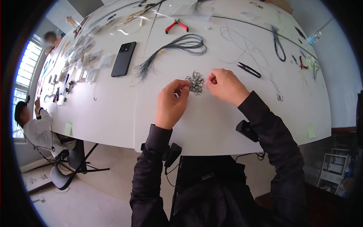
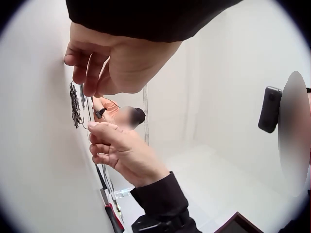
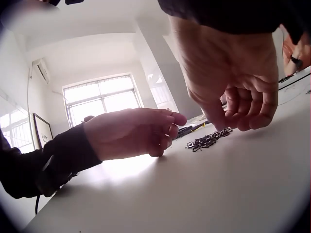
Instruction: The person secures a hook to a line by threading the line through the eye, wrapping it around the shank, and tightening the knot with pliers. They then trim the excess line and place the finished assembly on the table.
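A small pile of dark metal hooks lies on the white table, between the two hands. On its left side, the left hand has its thumb and fingers loosely bent, the tips beside the pile's edge; nothing shows between them. The right hand is on the other side with fingers curled. In the left wrist view, a thin curved hook is at the right hand's thumb and finger tips, beside the pile. The right wrist view shows the right hand low over the pile.
Behind the pile lie a bundle of grey cords, red-handled pliers and a black phone. Black snips and loose thin cords are to the right. Small bags cover the left side, where a seated person is.
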A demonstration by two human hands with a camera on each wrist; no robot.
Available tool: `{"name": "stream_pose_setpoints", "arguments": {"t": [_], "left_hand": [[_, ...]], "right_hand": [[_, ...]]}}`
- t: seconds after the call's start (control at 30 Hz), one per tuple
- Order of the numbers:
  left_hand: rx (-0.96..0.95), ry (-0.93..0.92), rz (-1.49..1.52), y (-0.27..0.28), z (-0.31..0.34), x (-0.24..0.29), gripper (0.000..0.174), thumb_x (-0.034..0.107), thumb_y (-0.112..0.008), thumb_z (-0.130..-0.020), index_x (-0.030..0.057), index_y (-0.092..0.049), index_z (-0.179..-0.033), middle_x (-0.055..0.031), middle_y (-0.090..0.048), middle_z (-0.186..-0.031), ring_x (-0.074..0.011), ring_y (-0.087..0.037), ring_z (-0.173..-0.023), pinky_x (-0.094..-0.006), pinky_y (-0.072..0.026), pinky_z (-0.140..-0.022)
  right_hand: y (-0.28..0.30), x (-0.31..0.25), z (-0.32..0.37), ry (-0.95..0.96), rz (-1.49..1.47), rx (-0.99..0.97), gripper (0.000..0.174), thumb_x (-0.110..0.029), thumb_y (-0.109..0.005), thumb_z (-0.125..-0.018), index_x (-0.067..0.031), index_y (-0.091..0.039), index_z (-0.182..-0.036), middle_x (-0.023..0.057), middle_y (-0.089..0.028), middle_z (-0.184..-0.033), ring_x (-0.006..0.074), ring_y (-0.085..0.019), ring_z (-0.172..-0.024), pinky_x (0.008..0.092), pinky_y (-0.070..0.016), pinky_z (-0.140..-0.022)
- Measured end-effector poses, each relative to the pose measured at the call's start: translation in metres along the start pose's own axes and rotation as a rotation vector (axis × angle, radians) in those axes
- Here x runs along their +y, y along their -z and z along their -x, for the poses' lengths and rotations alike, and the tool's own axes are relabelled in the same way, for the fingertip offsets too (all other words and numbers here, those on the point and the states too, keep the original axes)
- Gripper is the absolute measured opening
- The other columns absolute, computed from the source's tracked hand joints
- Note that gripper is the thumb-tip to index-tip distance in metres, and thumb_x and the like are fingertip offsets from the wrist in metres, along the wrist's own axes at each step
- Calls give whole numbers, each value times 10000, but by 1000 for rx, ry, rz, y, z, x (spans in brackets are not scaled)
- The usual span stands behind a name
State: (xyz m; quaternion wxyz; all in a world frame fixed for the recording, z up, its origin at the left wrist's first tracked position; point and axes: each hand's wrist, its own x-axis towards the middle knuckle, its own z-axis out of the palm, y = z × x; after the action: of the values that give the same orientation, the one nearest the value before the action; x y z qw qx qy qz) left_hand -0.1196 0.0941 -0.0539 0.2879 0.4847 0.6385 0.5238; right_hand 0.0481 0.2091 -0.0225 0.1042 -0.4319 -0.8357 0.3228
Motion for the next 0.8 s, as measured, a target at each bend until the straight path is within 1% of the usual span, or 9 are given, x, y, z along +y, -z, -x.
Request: {"name": "stream_pose_setpoints", "arguments": {"t": [0.03,0.13,0.23,0.33,0.5,0.6,0.63,0.73,0.8], "left_hand": [[8,-7,23,-2,0,-2,135,87,-604,-943,-12,-693,-970,-33,-675,-773,-69,-527,-633,-240,-432,-584],[-11,19,31,-4,3,2,135,86,-609,-938,-16,-693,-969,-36,-678,-776,-73,-540,-629,-243,-447,-594],[-68,137,121,-6,7,12,140,87,-614,-941,-22,-696,-973,-37,-680,-782,-82,-579,-656,-245,-475,-617],[-79,206,304,-10,6,14,178,119,-614,-957,-39,-690,-989,-50,-683,-813,-107,-640,-711,-244,-506,-611],[-13,297,427,-2,5,14,156,134,-615,-972,-11,-671,-981,-68,-665,-838,-127,-627,-708,-251,-488,-586],[72,318,485,7,4,9,145,112,-589,-960,-16,-648,-925,-42,-632,-777,-102,-612,-662,-233,-478,-545],[68,325,500,8,5,8,145,111,-581,-962,-13,-639,-912,-36,-620,-765,-99,-601,-648,-234,-474,-538],[46,341,526,10,5,2,157,120,-558,-969,5,-613,-877,-26,-594,-744,-101,-581,-626,-243,-472,-538],[31,360,517,10,6,-4,174,144,-547,-976,27,-599,-857,-27,-588,-752,-116,-583,-636,-262,-483,-565]], "right_hand": [[6,-3,2,-38,16,-28,180,-139,-646,-889,40,-647,-910,118,-664,-736,191,-638,-682,322,-511,-634],[19,-4,0,-207,-219,-198,195,-167,-641,-904,27,-655,-921,50,-641,-751,114,-594,-671,277,-484,-588],[20,-7,3,-199,-520,-250,201,-197,-632,-929,3,-649,-935,-8,-604,-779,63,-549,-671,234,-455,-573],[15,-22,5,-171,-632,-285,202,-207,-617,-948,-7,-641,-957,-13,-595,-791,67,-543,-666,226,-456,-582],[4,-32,-4,-144,-620,-336,206,-216,-630,-960,-11,-646,-944,-16,-599,-772,63,-533,-660,223,-439,-582],[2,-21,-22,-20,-424,-205,234,-225,-646,-957,9,-638,-953,-7,-612,-776,68,-532,-654,244,-455,-590],[1,-12,-35,93,-246,-53,204,-187,-642,-943,15,-629,-971,59,-652,-790,148,-596,-640,316,-493,-609],[8,3,-65,98,84,165,143,-132,-633,-912,-11,-629,-987,140,-675,-841,273,-657,-710,398,-519,-686],[3,12,-79,196,142,243,120,-111,-629,-896,-29,-630,-983,162,-673,-872,328,-660,-784,427,-519,-732]]}}
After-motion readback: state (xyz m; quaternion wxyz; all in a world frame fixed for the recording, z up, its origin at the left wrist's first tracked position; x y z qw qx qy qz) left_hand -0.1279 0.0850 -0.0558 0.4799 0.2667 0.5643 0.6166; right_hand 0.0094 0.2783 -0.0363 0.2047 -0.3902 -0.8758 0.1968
